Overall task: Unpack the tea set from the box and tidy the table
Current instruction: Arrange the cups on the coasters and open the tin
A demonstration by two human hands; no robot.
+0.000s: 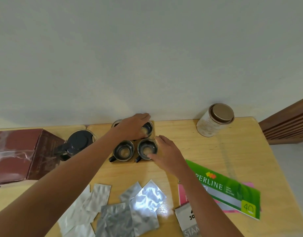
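Observation:
Several glass cups with black handles stand on wooden coasters near the wall. My left hand [135, 128] lies over the back row, its fingers on the rim of the back right cup [148, 130]; the back left cup [116, 123] is mostly hidden. My right hand [166, 151] rests against the right side of the front right cup [146, 149], thumb at its rim. The front left cup [123, 151] stands free. A teapot with a black lid [78, 142] sits to the left. The dark red box [19, 154] lies at the far left.
Several silver foil pouches [113, 207] are spread over the wooden table [232, 151] near me. A green paper pack [229, 189] lies on pink sheets at the right, a grey booklet [186, 219] below it. A white tin [215, 120] stands at the back right.

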